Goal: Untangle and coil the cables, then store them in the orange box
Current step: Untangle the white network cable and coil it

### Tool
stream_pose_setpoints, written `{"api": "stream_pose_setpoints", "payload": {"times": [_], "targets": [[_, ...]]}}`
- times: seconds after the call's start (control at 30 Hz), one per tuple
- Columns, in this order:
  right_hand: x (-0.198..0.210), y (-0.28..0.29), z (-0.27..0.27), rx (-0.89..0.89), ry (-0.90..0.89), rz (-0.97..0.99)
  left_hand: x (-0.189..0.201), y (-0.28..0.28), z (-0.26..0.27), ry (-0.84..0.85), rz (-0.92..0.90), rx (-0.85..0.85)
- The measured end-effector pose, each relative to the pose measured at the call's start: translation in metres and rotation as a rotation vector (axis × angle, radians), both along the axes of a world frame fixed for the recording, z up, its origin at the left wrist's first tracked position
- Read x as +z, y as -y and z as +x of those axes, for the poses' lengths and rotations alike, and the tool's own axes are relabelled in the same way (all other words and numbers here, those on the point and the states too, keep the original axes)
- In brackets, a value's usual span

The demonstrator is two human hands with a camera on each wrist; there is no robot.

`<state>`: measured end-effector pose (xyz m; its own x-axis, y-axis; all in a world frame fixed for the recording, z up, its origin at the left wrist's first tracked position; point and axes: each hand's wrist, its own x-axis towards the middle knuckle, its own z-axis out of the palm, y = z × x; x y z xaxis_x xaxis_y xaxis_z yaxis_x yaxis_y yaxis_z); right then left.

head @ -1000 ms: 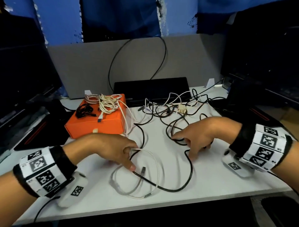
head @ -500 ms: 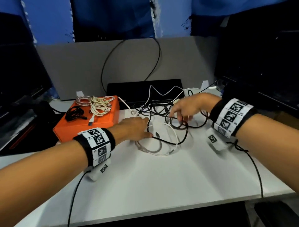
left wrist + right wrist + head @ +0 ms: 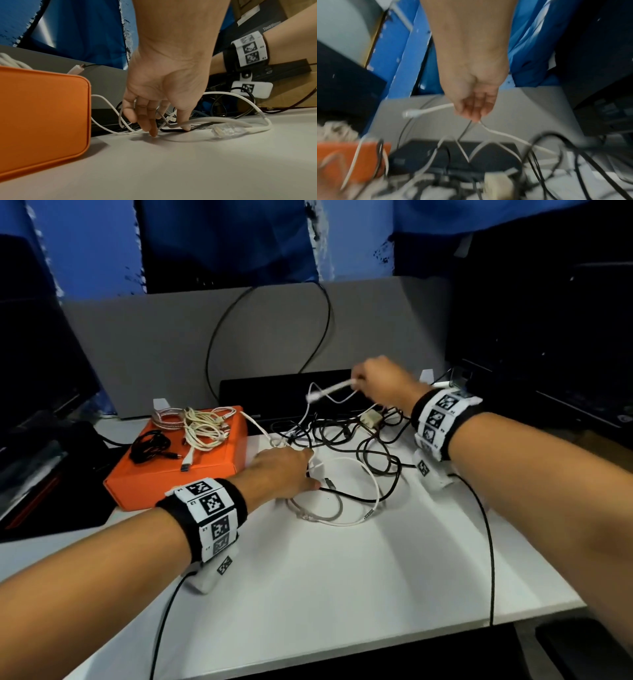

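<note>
At far left a dark monitor (image 3: 37, 364) stands at the edge of the white laminate desk (image 3: 342, 577), backed by a grey partition panel (image 3: 154, 344) with blue sheeting (image 3: 85, 244) above it. The flat orange rectangular box (image 3: 164, 481) lies closed on the left part of the desk; on its lid rest a small coiled black cable (image 3: 150, 445), a bundle of cream-white coiled cables (image 3: 203, 429) and a braided red-and-white coil (image 3: 168, 419). Just right of the box, the left hand (image 3: 284, 470) reaches palm-down into loose cabling; its fingers (image 3: 147, 121) hang extended, tips touching the desk among the strands, thumb pressing on a grey network cable with a clear plastic plug (image 3: 223, 129). No curled grip is visible; the hand stands open. A thin white cable loop (image 3: 359, 491) lies on the desk beside it. Behind, a tangle of black cables (image 3: 342, 433) spreads before a flat black device (image 3: 284, 388) against the partition. A small beige adapter block (image 3: 371, 417) sits within the tangle. The right hand (image 3: 380, 381) is raised above the tangle, fingers closed round a white cable with a pale plug end (image 3: 329, 392), the plug projecting leftward. At right, dark equipment (image 3: 548, 337) borders the desk. The right wrist view is motion-blurred.
</note>
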<state>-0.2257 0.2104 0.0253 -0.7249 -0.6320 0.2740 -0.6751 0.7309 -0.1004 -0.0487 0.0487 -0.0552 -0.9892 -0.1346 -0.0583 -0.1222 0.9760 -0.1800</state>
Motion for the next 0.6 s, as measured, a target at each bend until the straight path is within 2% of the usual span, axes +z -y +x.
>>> {"api": "stream_pose_setpoints", "payload": {"times": [0.13, 0.2, 0.23, 0.27, 0.4, 0.5, 0.57, 0.6], "targets": [[0.088, -0.005, 0.009, 0.036, -0.240, -0.529, 0.001, 0.005, -0.001, 0.036, 0.079, -0.007], [0.125, -0.009, 0.023, 0.112, -0.271, -0.678, 0.005, 0.008, 0.001, 0.037, 0.118, -0.022], [0.138, -0.010, 0.030, 0.170, -0.247, -0.691, 0.010, 0.009, 0.001, 0.024, 0.142, -0.025], [0.147, -0.011, 0.037, 0.227, -0.193, -0.645, 0.016, 0.010, 0.002, 0.001, 0.160, -0.033], [0.153, -0.011, 0.086, 0.375, 0.003, -0.212, 0.044, 0.011, 0.002, -0.180, 0.319, -0.065], [0.137, -0.004, 0.126, 0.492, 0.151, -0.080, 0.069, 0.003, 0.007, -0.365, 0.665, -0.086], [0.121, 0.002, 0.151, 0.569, 0.175, 0.004, 0.081, -0.002, 0.014, -0.509, 0.912, -0.208], [0.114, 0.004, 0.161, 0.604, 0.139, 0.054, 0.085, -0.003, 0.018, -0.562, 0.943, -0.279]]}}
